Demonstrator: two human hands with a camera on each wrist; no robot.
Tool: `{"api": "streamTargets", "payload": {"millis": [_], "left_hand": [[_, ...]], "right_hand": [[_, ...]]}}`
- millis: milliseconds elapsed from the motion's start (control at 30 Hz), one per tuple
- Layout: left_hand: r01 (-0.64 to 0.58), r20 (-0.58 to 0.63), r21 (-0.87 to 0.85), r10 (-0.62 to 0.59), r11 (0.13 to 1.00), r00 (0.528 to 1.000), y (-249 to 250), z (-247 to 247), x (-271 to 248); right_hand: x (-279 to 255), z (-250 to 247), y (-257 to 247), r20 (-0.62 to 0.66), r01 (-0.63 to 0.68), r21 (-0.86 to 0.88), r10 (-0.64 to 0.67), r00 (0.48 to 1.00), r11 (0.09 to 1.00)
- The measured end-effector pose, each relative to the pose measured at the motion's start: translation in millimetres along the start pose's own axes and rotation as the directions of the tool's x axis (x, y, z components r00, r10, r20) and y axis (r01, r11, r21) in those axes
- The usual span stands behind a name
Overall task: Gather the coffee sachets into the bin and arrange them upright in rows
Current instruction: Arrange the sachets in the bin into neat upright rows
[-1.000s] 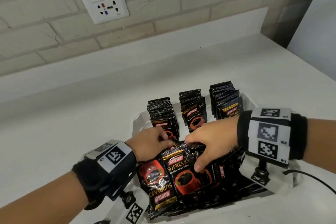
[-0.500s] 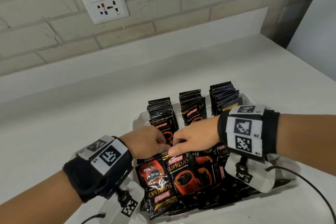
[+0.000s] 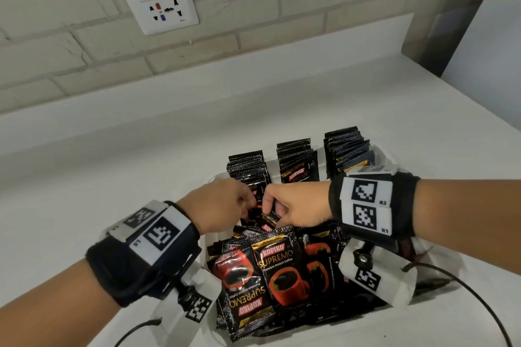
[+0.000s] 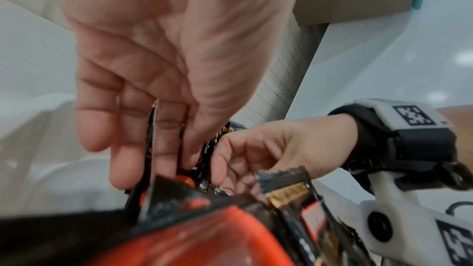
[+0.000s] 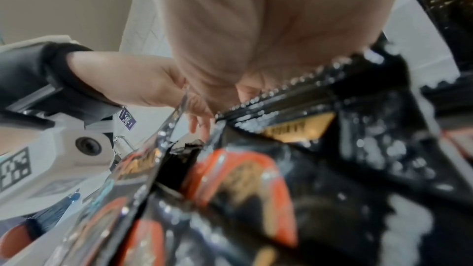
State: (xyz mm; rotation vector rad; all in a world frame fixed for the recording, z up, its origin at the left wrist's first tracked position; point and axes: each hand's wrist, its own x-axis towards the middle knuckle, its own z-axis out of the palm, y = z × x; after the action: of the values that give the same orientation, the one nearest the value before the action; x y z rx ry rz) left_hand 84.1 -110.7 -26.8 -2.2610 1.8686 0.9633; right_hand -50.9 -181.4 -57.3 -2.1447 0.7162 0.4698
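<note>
Nearest the camera, a loose heap of glossy black foil coffee sachets (image 3: 279,270) printed with red cups, lying flat and overlapping in the near half of a shallow white plastic bin (image 3: 439,256) on a plain white tabletop (image 3: 112,166). Over the heap, two forearms reaching in, each wearing a black wristband carrying white blocks printed with square black-and-white markers, a thin black cable trailing from each. Just beyond the heap, both hands meeting at the middle of the bin, knuckles nearly touching. Left hand (image 3: 222,205) with fingers pointed down, several sachets (image 4: 151,149) on edge slotted between the fingers and against the thumb. Right hand (image 3: 293,205) with fingers curled, pinching the top edge of sachets at the same spot; exactly which sachet, cannot tell. Behind the hands, three tidy rows of sachets standing upright (image 3: 298,163) in the far half of the bin, side by side, crimped top edges up. Farther back, bare tabletop up to a low white ledge, then a whitewashed brick wall with a white multi-socket power outlet (image 3: 162,8) mounted above.
</note>
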Motion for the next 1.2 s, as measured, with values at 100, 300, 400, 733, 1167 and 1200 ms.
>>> {"api": "streamTargets", "payload": {"millis": [100,300,400,733,1167,1200], "left_hand": [[0.006,-0.016,-0.018,-0.006,1.0,1.0,-0.7,-4.0,2.2],[0.023,-0.026,-0.032,-0.024,0.999,0.999,-3.5,-6.3,3.0],[0.03,-0.031,-0.052,-0.031,0.998,0.999,-4.2,-6.7,2.8],[0.032,-0.033,-0.093,-0.035,0.995,0.999,-1.9,-10.9,3.7],[0.032,-0.053,-0.17,-0.041,0.985,0.998,-5.0,-13.1,-2.3],[0.029,-0.05,-0.169,-0.038,0.985,0.998,-5.2,-13.2,-2.9]], "right_hand": [[-0.3,-0.9,-0.8,-0.043,0.023,0.064,-0.02,0.999,0.998],[-1.9,-2.7,-4.4,-0.034,0.042,0.08,-0.039,0.999,0.996],[-3.0,-4.5,-4.5,-0.008,0.082,-0.024,-0.083,0.997,0.996],[-7.2,-5.1,-6.8,-0.058,0.05,-0.038,-0.052,0.997,0.998],[-23.9,-6.8,-18.1,-0.233,0.202,-0.075,-0.214,0.949,0.976],[-26.1,-5.7,-19.0,-0.237,0.213,-0.074,-0.224,0.945,0.974]]}}
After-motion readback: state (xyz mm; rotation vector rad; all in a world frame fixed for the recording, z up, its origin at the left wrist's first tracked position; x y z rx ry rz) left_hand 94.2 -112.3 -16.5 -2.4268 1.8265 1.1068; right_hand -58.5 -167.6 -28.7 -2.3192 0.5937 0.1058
